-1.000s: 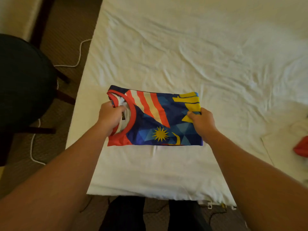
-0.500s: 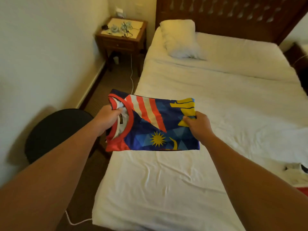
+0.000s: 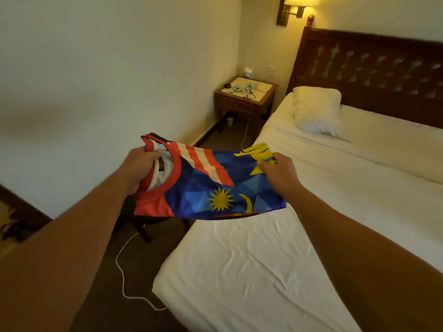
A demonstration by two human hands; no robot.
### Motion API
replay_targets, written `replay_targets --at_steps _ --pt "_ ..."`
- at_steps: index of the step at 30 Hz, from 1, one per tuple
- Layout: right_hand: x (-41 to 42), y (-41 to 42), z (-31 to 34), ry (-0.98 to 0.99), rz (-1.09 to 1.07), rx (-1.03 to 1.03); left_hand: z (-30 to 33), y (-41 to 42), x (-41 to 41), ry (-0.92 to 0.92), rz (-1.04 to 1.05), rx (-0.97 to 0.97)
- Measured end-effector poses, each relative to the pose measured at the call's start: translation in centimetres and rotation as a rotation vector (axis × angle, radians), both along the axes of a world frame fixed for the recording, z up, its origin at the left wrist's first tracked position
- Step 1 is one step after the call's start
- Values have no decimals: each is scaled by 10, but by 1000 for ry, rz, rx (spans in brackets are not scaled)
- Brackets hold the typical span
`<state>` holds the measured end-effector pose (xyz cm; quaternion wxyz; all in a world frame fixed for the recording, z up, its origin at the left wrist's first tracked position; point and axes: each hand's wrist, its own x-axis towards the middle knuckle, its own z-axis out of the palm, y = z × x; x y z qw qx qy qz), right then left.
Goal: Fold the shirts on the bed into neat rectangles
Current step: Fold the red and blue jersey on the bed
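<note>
A folded shirt (image 3: 206, 185), blue with red and white stripes, a yellow sun and a red collar, hangs in the air over the left edge of the bed (image 3: 263, 271). My left hand (image 3: 141, 166) grips its collar end. My right hand (image 3: 278, 173) pinches the opposite end by the yellow print. The shirt is held flat between both hands, off the white sheet.
A dark chair (image 3: 143, 224) stands on the floor under the shirt's left end, with a white cable (image 3: 124, 279) trailing beside it. A wooden nightstand (image 3: 245, 97) with cables, a pillow (image 3: 316, 111) and a dark headboard (image 3: 374, 70) lie farther back.
Both hands lifted the folded shirt off the sheet and carried it left, past the bed's edge. My view swung up and left toward the wall and nightstand.
</note>
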<state>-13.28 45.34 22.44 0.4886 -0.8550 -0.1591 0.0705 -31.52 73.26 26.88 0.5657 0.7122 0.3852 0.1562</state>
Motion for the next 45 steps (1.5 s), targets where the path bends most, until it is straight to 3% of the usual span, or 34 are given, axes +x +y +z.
replay_targets --at_steps 11,20,30,37,45 --pt "-92 125 46 -83 393 41 51 50 -184 -61 359 65" --pt "-186 255 49 -113 644 25 43 120 -314 -35 577 -5" --pt "-329 474 26 -145 828 20 24 264 -476 -32 829 -154" --pt "-423 604 25 -109 905 39 33 356 -562 -56 935 -32" --pt "-488 725 28 -103 1011 54 26 456 -631 -44 1001 -62"
